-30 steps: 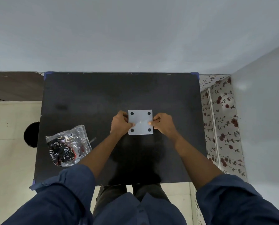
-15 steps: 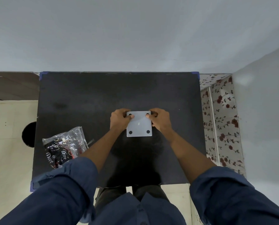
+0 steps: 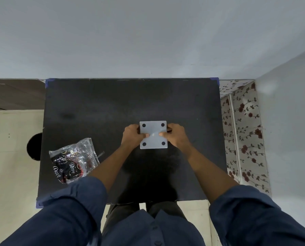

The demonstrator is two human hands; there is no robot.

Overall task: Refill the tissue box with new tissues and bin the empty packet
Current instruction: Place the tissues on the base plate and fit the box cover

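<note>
Tissue box (image 3: 153, 134) upturned: pale square base, four dark dots.

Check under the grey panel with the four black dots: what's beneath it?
The grey panel is gripped by the left hand and right hand, thumbs on top. A dark edge shows at its right side. The panel covers the rest; tissues can't be confirmed. Black table surrounds it.

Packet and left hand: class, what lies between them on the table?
Head view: only bare black table lies between the packet and the left hand.
</note>
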